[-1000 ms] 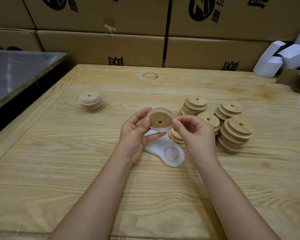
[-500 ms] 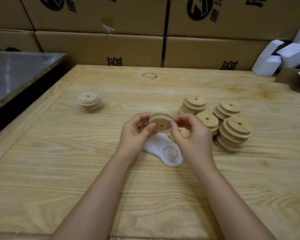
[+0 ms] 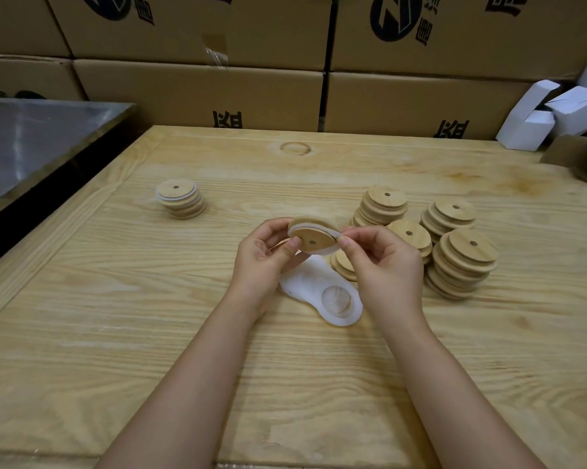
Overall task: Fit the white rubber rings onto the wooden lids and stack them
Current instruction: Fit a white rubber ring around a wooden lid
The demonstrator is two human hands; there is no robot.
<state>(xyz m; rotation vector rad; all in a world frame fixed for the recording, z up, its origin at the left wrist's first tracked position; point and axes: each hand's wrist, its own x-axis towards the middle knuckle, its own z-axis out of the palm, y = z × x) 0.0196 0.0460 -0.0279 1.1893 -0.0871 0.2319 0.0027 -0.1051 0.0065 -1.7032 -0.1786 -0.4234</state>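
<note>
A round wooden lid (image 3: 314,239) with a small centre hole is held above the table, a white rubber ring around its rim. My left hand (image 3: 263,262) grips its left edge with thumb and fingers. My right hand (image 3: 383,265) pinches the ring at the lid's right edge. Below the hands lies a heap of white rubber rings (image 3: 332,296). A short stack of ringed lids (image 3: 181,199) stands at the left. Several stacks of bare wooden lids (image 3: 461,262) stand at the right.
The wooden table (image 3: 150,333) has a raised border on its left. A metal surface (image 3: 31,143) lies beyond a dark gap at the far left. Cardboard boxes (image 3: 200,93) wall the back. Small white cartons (image 3: 552,113) sit at the back right.
The lid has tilted from facing me to lying nearly flat. The ring now sits around its rim, and my right fingers have moved onto the lid's right edge.
</note>
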